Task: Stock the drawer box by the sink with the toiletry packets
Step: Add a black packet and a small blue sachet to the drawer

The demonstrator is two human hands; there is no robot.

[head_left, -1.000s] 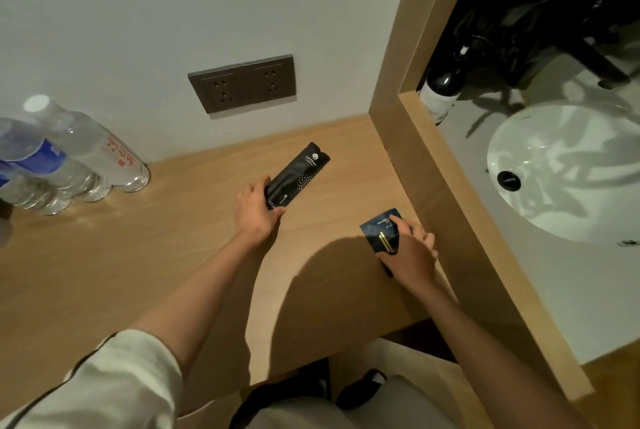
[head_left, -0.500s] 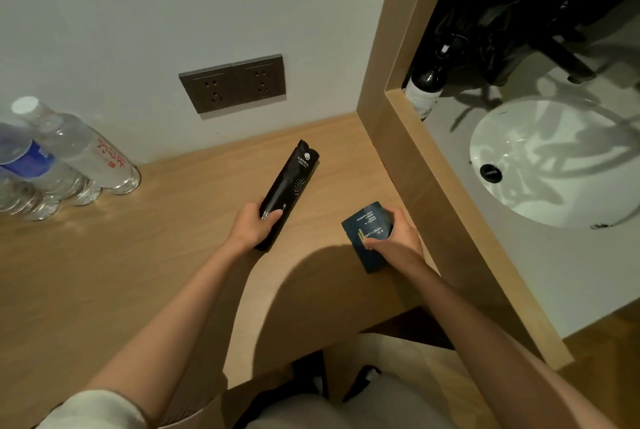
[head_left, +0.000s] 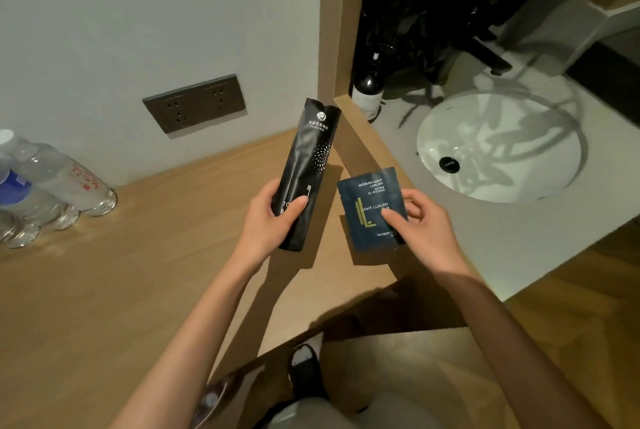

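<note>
My left hand grips the lower part of a long black toothbrush packet, held upright above the wooden counter. My right hand pinches a square dark blue shower cap packet with gold lettering, raised just right of the black one, over the counter's right end. The two packets sit side by side without touching. No drawer box shows in this view.
Several clear water bottles lie at the counter's far left. A dark double socket is on the wall. A wooden partition separates the counter from a white sink, with a dark pump bottle at its back corner.
Both hands have lifted their packets off the counter and brought them up closer together; the black packet now stands nearly upright, and the view has shifted towards the sink.
</note>
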